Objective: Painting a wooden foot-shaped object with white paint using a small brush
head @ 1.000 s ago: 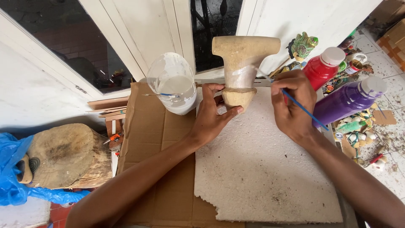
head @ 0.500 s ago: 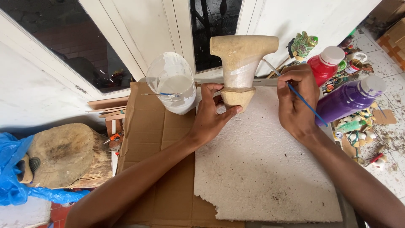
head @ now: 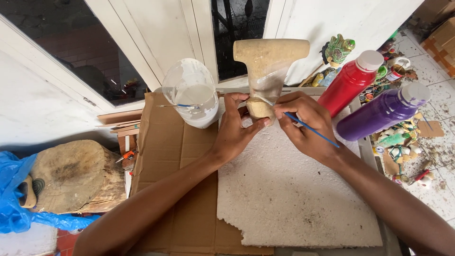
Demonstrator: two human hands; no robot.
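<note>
Head view — T-shaped wooden carving (head: pixel 268 71), long axis upright, foot on the white foam slab (head: pixel 294 199); left hand (head: pixel 237 128) fingers clasped round its lower stem from the left; right hand (head: pixel 305 121) fingers pinching a thin blue paintbrush (head: pixel 310 129), tip at the stem from the right; white paint tub (head: pixel 192 92) just left.
</note>
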